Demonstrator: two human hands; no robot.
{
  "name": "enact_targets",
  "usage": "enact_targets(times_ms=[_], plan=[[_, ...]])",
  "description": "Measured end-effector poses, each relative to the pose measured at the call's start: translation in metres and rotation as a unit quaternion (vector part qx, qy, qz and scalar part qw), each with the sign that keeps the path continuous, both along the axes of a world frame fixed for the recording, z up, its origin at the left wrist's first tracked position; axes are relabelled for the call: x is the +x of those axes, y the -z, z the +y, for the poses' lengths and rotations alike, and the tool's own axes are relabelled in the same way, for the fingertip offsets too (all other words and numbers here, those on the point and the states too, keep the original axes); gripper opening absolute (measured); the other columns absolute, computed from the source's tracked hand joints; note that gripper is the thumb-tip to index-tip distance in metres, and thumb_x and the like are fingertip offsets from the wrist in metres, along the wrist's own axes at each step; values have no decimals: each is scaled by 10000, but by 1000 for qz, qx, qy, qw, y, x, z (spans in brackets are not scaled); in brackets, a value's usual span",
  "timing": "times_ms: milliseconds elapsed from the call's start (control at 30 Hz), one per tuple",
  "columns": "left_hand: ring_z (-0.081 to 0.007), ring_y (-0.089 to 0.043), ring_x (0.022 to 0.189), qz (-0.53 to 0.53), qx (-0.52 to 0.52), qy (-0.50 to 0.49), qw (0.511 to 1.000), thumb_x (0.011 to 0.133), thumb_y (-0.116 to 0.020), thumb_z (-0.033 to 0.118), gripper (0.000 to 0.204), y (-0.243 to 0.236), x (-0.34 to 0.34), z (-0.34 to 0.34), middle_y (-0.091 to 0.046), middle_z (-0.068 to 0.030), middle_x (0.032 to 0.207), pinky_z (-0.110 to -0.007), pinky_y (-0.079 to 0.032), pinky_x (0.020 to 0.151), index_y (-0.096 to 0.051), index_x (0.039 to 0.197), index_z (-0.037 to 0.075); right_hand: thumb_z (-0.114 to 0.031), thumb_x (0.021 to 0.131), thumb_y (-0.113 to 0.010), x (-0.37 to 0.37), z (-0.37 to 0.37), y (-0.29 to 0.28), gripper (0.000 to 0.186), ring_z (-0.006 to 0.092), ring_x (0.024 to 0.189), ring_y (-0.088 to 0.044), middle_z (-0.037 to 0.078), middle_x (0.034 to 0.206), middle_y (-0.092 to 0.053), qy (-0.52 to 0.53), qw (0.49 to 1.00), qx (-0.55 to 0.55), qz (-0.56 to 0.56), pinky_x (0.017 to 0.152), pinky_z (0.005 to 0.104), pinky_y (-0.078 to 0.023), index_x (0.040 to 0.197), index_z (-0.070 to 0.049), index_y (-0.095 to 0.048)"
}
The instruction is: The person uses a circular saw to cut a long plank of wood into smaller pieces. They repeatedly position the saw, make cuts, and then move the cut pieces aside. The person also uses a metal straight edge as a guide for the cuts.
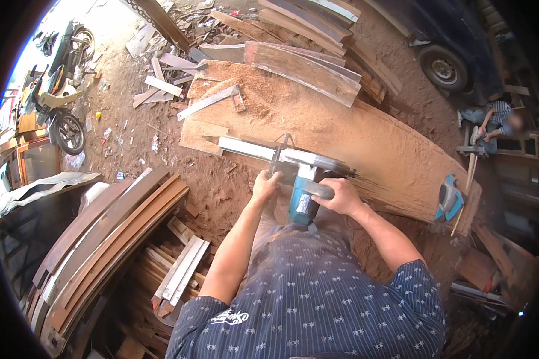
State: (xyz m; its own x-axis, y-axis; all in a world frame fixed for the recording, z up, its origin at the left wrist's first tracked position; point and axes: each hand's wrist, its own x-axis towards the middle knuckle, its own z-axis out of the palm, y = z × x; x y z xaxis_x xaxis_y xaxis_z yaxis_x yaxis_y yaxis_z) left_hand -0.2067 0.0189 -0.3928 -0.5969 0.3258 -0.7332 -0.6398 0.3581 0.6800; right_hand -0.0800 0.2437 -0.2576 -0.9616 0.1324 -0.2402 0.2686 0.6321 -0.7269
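Note:
A power saw (302,200) with a teal body is at the near edge of a long wooden slab (395,149) dusted with sawdust. My right hand (339,195) is wrapped round its dark rear handle. To the left, my left hand (266,184) is closed on a thin dark bar (275,160) standing beside the saw's metal part; where it joins is unclear. A long pale strip (245,148) reaches left from there along the slab's edge. Blur and dust hide the cutting part. On the slab's left lies a metal try square (212,102).
Another teal power tool (449,198) sits at the slab's right end. Curved boards (111,239) are stacked at my left, and more planks (305,66) lie beyond the slab. A motorcycle (63,113), a dark vehicle (449,60) and a seated person (491,122) are farther off.

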Motion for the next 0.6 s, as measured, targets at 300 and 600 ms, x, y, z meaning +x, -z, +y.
enact_targets(times_ms=[300,600], plan=[[-100,-580,625,-28,-22,48,998,936,-679,291,333,-2,-30,-20,-662,-40,814,-264,-435,484,-673,1094,-1,-298,807,-782,-24,-19,0,278,382,837,-700,185,856,-718,-5,999,-24,-39,739,455,-549,934,-65,-700],[-170,-646,710,12,-45,0,999,910,-718,304,409,4,-39,-34,-698,-91,876,-326,-533,651,-670,1102,-54,-256,805,-766,-42,-37,-1,250,394,837,-704,196,854,-722,-11,999,-45,-7,742,463,-557,950,-60,-707]])
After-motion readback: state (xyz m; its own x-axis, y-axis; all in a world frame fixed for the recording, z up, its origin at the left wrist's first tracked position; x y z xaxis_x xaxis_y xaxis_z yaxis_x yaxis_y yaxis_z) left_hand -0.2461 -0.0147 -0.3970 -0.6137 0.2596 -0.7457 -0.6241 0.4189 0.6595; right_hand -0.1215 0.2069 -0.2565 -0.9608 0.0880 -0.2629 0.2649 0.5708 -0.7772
